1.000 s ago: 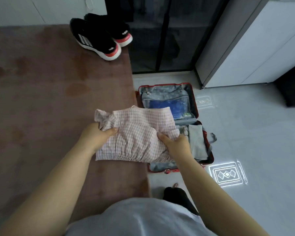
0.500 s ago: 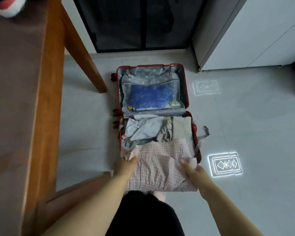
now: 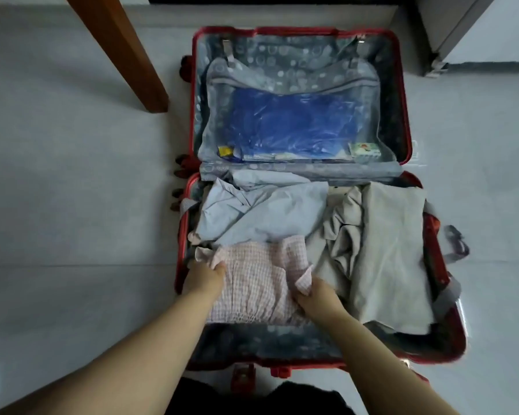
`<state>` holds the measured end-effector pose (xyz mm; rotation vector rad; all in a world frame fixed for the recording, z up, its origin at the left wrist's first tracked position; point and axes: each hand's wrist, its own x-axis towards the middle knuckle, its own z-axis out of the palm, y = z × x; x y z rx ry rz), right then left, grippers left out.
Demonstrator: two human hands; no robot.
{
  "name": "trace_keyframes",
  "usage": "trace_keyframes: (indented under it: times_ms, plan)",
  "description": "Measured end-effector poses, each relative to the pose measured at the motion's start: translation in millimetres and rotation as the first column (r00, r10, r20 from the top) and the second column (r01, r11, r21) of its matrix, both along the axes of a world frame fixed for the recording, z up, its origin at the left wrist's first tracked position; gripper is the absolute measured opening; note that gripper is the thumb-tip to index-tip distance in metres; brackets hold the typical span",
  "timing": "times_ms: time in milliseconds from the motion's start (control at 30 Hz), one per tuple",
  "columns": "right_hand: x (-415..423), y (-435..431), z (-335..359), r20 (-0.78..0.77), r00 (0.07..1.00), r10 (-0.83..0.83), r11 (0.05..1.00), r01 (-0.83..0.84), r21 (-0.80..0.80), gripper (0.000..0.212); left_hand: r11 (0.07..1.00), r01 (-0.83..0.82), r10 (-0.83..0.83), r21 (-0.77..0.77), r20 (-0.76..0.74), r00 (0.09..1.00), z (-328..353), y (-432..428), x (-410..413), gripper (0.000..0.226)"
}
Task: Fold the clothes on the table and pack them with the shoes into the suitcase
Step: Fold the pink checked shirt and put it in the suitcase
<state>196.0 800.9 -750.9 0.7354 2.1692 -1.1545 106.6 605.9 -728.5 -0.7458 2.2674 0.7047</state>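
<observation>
The left hand (image 3: 206, 278) and right hand (image 3: 316, 298) each pinch an edge of the pink checked garment (image 3: 258, 283), which lies in the near half of the red suitcase (image 3: 297, 31). Print on the lid-pocket packet (image 3: 364, 149) is too blurred to read.
</observation>
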Motion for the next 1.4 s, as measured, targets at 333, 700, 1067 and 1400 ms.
trace_keyframes:
  times_ms: [333,700,1067,1400]
  plan:
    - [24,-30,-16,-0.298,0.954,0.02,0.939,0.085,0.333,0.054,0.55,0.728,-0.825,-0.41,-0.404,0.395,-30,13,39,0.034]
    - [-17,-10,-86,0.157,0.786,0.599,0.73,-0.616,0.296,0.052,0.535,0.843,-0.832,0.059,0.207,0.514,-86,-11,16,0.065]
    - [-18,-34,3,0.061,0.766,0.641,0.706,-0.619,0.344,0.052,0.553,0.829,-0.82,-0.084,0.124,0.559,-27,-4,19,0.057]
    - [19,-46,329,0.121,0.809,0.576,0.718,-0.571,0.398,0.054,0.606,0.779,-0.785,-0.159,0.038,0.618,296,-3,84,0.055]
